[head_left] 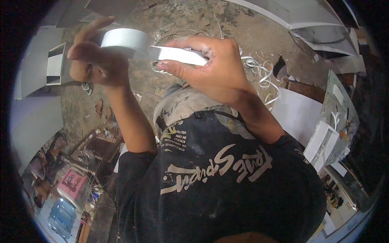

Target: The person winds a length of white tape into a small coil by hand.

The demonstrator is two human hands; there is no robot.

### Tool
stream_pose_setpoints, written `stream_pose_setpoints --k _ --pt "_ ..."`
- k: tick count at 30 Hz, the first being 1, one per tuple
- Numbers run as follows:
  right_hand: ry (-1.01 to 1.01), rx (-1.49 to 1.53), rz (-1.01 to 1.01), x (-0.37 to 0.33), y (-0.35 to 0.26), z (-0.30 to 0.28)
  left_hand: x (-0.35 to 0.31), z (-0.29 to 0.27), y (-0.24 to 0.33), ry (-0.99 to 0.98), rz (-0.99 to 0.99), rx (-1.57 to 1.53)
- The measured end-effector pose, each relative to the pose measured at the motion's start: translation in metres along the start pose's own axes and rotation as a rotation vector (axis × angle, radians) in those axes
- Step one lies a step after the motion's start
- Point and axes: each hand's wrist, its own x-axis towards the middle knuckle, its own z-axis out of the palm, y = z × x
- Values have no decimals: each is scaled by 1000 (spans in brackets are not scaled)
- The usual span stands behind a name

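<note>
My left hand (99, 60) is raised at the upper left, around a roll of white edge-banding-like strip (126, 37). Some of its fingers stretch up past the roll's left side, and the exact grip is partly hidden. To the right, my right hand (214, 60) pinches a flat white strip (178, 54) between thumb and fingers. The strip's pointed left end lies close to the roll. Whether strip and roll are joined cannot be made out through the blur between them.
Loose white strips (263, 75) lie curled on the stained floor (202, 20). White panels (298, 107) stand at the right, and a cabinet-like box (54, 69) at the left. A pink stool (73, 182) and a blue water jug (63, 216) are at the lower left.
</note>
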Motion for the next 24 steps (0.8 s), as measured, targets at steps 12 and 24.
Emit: stream_pose_setpoints --k 12,24 --pt "-32 7 122 -3 -4 -13 -5 3 -7 -40 97 -159" --pt "14 -148 -135 15 -19 22 4 -28 8 -256 -154 -224"
